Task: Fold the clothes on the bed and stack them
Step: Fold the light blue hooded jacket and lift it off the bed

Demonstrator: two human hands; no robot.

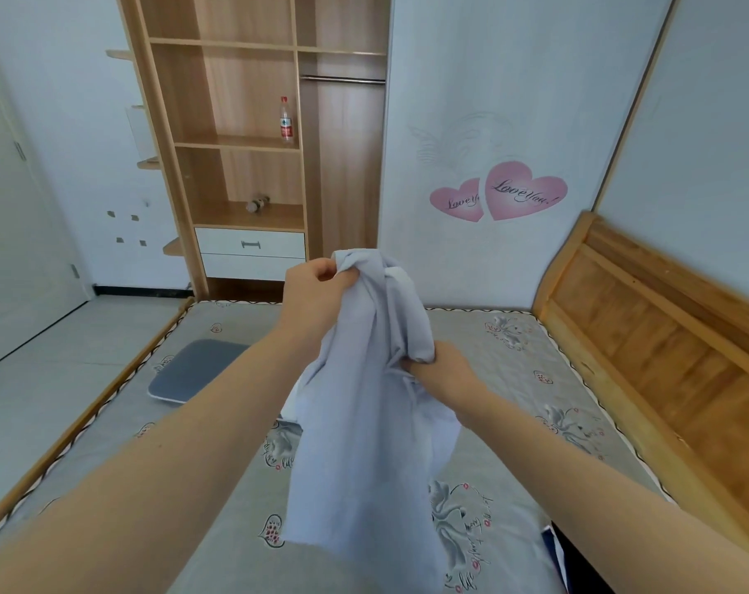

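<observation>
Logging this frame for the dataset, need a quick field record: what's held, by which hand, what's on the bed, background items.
held item: pale blue garment, bunched, hanging above the bed
left hand: grips the garment's top
right hand: grips it lower down
bed: grey patterned mattress, wooden headboard at right
on bed: grey folded item, left side
shelf: bottle
fold state: not yet folded

Pale blue garment [364, 422], crumpled and unfolded, held up above the middle of the bed [514, 379], bunched at the top, loose cloth hung downward
</observation>
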